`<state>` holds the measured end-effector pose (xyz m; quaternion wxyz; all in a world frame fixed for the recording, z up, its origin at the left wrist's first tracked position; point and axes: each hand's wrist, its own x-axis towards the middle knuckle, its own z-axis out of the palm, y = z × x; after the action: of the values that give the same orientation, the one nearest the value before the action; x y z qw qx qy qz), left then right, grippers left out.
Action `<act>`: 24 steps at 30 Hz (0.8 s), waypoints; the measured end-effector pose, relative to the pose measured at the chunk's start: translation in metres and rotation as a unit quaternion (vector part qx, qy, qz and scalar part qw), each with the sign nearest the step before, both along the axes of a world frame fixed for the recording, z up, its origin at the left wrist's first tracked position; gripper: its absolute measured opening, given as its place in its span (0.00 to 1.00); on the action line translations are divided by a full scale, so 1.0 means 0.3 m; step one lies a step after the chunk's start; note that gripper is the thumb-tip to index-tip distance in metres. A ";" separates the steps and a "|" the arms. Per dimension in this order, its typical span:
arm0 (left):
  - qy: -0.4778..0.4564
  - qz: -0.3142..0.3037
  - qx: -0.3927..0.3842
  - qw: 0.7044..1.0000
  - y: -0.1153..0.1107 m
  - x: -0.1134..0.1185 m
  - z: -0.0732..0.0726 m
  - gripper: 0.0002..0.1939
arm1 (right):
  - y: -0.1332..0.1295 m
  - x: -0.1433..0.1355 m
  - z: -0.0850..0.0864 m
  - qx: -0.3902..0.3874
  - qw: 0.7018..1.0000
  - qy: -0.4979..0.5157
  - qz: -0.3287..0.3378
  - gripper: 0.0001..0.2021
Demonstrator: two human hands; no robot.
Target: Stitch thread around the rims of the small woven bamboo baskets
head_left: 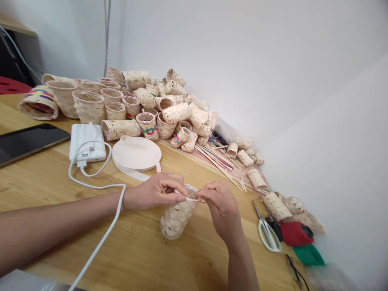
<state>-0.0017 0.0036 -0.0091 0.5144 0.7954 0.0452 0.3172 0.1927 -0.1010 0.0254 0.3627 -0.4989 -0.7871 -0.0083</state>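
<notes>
A small woven basket (177,220) of pale flat strips stands tilted on the wooden table between my hands. White ribbon and reddish stitching run along part of its rim. My left hand (160,190) pinches the near side of that rim, thumb and forefinger pressing the white ribbon against it. At the rim's right side my right hand (220,202) is closed in a pinch, where a thin reddish thread shows by the fingertips; whether a needle is there I cannot tell. Behind my left hand lies a roll of white ribbon (138,153), its loose end trailing toward that hand.
A pile of woven baskets (87,106) fills the back of the table. A white power bank (87,141) with a cable (106,232) and a phone (30,139) lie left. Scissors (268,234), red ribbon (294,233) and green ribbon (309,254) lie right. Thin strips (216,159) lie behind.
</notes>
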 end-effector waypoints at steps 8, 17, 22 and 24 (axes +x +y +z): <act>0.011 -0.008 -0.005 1.000 -0.003 -0.002 0.003 0.14 | -0.004 0.000 0.004 -0.013 1.000 -0.010 0.010 0.12; 0.015 -0.025 -0.008 1.000 -0.005 -0.004 0.011 0.18 | -0.007 -0.009 0.008 -0.042 0.999 0.007 0.030 0.13; 0.014 -0.022 -0.002 1.000 -0.012 -0.002 0.011 0.18 | -0.013 -0.010 0.017 -0.051 0.998 0.000 0.033 0.12; 0.015 -0.024 -0.005 1.000 -0.016 -0.001 0.012 0.17 | -0.016 -0.013 0.021 -0.053 0.998 -0.005 0.034 0.12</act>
<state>-0.0021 -0.0010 -0.0054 0.5254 0.7983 0.0353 0.2923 0.1888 -0.1057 0.0318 0.3319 -0.4902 -0.8047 0.0437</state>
